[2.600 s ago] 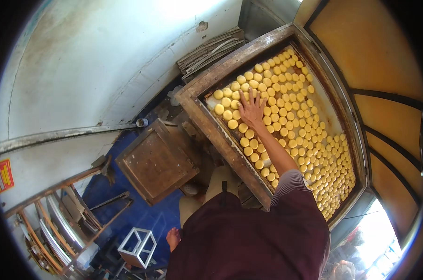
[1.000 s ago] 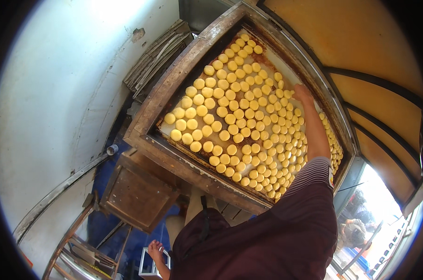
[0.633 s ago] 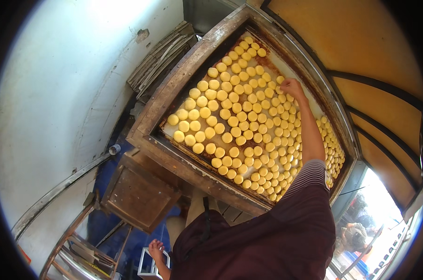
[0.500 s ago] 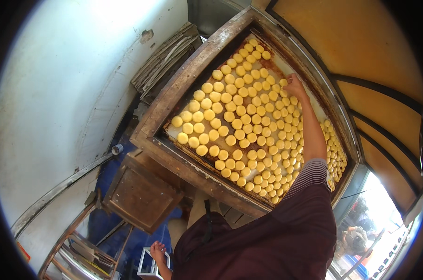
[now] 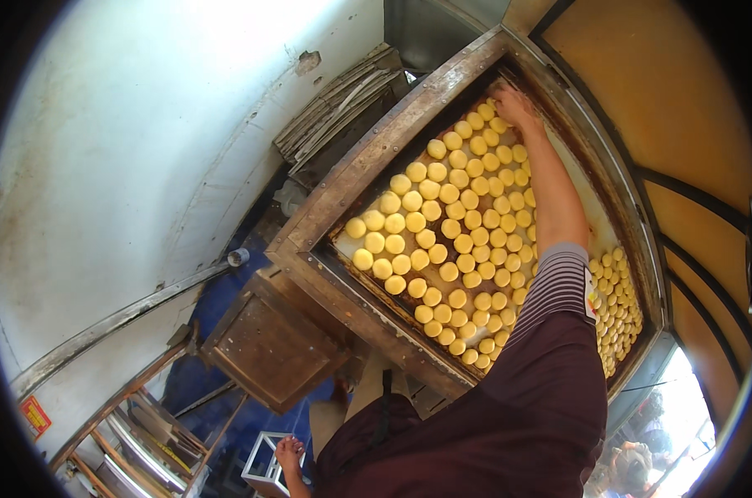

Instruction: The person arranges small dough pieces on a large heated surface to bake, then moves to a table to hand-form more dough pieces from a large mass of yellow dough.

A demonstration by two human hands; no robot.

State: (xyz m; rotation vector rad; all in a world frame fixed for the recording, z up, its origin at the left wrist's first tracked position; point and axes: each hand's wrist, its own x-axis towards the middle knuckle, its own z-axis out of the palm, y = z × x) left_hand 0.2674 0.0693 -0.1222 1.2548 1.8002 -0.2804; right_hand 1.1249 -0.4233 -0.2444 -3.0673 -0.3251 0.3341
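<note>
The right hand has shifted from the tray's one o'clock edge to its twelve o'clock corner, now by the farthest yellow rounds; whether its fingers pinch one, I can't tell. At seven, the left hand hangs, fingers loosely curled.

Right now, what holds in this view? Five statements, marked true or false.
1. The right hand is at the far corner of the wood-framed tray. True.
2. Yellow round pastries show on both sides of the right arm. True.
3. The left hand lies among the pastries. False: it is off the tray, low at the person's left.
4. The right sleeve's cuff is plain. False: striped.
5. Stacked flat sheets show left of the tray. True.
</note>
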